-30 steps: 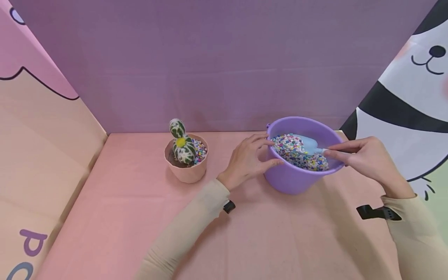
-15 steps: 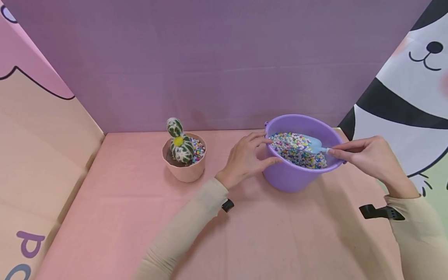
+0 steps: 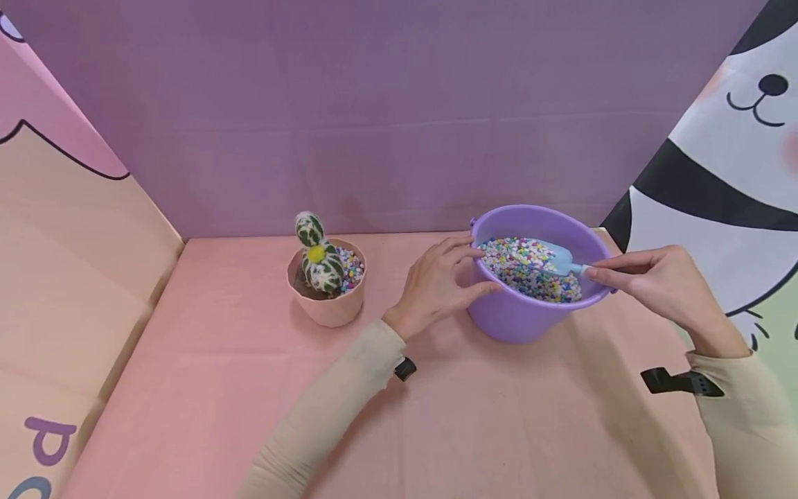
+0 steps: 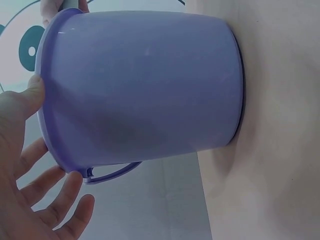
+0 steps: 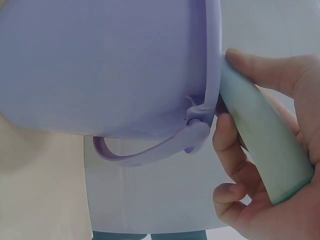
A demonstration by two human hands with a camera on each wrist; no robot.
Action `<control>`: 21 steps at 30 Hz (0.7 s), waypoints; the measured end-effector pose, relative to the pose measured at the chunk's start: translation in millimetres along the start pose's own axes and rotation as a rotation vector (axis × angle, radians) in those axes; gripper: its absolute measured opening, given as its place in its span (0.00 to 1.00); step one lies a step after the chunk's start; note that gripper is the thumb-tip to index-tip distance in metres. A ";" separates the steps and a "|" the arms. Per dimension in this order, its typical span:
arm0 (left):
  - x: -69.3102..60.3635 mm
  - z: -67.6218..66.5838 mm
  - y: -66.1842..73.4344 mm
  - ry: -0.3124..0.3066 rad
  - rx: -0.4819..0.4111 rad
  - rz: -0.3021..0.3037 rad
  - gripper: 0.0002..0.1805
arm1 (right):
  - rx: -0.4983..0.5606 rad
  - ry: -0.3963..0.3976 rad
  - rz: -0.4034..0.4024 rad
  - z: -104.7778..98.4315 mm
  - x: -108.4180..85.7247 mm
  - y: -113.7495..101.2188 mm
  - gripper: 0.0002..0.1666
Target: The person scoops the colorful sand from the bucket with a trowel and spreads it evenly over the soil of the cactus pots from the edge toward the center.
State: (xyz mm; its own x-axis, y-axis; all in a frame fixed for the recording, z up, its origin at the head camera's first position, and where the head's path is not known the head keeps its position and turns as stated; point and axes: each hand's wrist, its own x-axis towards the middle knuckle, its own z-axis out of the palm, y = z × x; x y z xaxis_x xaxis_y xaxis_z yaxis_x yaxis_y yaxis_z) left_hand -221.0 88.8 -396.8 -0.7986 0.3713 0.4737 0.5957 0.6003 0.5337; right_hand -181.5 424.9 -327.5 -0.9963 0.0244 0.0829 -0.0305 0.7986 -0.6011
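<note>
A purple bucket [image 3: 517, 322] holds many small multicoloured pebbles [image 3: 548, 285]. Its left rim is touched by my left hand [image 3: 436, 281], thumb and fingers spread apart along it; the left wrist view shows the thumb [image 4: 34, 95] on the rim and fingertips near the bail handle [image 4: 115, 175]. My right hand [image 3: 661, 284] grips the handle of a light-blue scoop [image 3: 560, 258] at the right side of the bucket. Pebbles cover much of the scoop's blade, inside the bucket. In the right wrist view, the scoop's thick handle [image 5: 270, 140] lies between thumb and fingers.
A peach-coloured pot [image 3: 330, 312] with a two-part cactus [image 3: 323, 269] stands left of the bucket; pebbles fill its right side, dark soil shows at left. A pink cloth [image 3: 249, 388] covers the table. A purple backdrop [image 3: 374, 138] and printed side panels enclose it.
The scoop has shifted slightly to the right within the bucket, with my right hand following. My left hand stays on the rim. The head view has moved a little.
</note>
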 end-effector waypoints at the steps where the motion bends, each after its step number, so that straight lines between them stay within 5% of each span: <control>1: -0.5 0.5 -0.2 0.005 -0.001 0.003 0.34 | 0.001 0.000 0.001 0.2 -0.1 -0.3 0.26; 9: -1.7 2.4 -1.2 0.022 -0.023 0.018 0.34 | 0.012 -0.021 0.019 1.2 -0.3 -2.2 0.27; 21: -4.0 -6.8 -2.7 -0.036 -0.031 -0.040 0.39 | 0.033 -0.008 0.015 -1.1 -2.8 -9.4 0.26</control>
State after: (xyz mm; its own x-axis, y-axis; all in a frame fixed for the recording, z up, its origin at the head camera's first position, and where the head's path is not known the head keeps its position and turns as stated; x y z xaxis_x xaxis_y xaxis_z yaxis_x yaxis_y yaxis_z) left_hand -218.8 81.0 -395.3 -0.8239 0.3733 0.4265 0.5654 0.5927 0.5736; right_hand -178.3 418.0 -321.2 -0.9973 0.0311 0.0672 -0.0181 0.7781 -0.6279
